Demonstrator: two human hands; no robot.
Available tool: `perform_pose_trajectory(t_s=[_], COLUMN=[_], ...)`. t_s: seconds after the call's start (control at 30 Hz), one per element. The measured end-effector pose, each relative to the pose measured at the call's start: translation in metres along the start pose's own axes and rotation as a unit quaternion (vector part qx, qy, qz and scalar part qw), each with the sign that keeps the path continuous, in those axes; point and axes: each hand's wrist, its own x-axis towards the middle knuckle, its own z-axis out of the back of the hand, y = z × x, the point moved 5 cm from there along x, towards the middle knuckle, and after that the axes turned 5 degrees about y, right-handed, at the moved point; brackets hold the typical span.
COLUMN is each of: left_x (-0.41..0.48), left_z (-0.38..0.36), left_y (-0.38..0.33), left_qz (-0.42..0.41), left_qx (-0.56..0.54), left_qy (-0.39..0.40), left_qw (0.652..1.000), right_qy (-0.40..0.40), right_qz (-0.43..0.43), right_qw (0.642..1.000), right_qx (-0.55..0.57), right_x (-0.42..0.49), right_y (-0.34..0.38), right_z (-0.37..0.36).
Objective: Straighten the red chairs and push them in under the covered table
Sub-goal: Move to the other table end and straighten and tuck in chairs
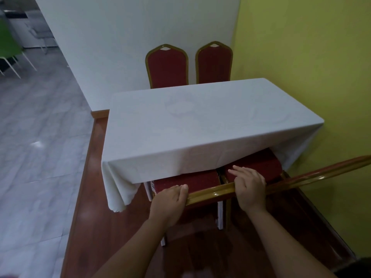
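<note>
Both hands gripped near chair's gold top rail (210,192) at lower centre, left hand (170,199) & right hand (250,188); best pushed evenly, keeping seat (188,180) square under tablecloth (200,127).

You face a table (200,121) draped in a bare white tablecloth (160,163), standing on a reddish wooden floor (86,197) with four red chairs, beside grey tiles (40,137).

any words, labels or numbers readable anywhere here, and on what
None can be read.
The white tablecloth shows only a faint woven pattern, no letters.
The red chairs and the yellow-green wall are bare of text.
The far room at upper left is too dim and blurred to tell.
</note>
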Motion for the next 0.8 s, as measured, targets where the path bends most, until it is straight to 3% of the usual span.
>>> perform_pose_trajectory(t_s=[0.37, 0.8], left_x=[0.025, 0.017], left_z=[-0.017, -0.019], left_y=[-0.020, -0.005], left_qz=[-0.009, -0.004], left_qx=[-0.025, -0.013], left_qy=[0.048, 0.061], left_qw=[0.998, 0.998], right_qy=[0.071, 0.024], right_qz=[-0.025, -0.062], right_qw=[0.995, 0.996], right_qx=[-0.067, -0.066], right_x=[0.030, 0.012], right_y=[-0.028, -0.030], right_z=[0.011, 0.001])
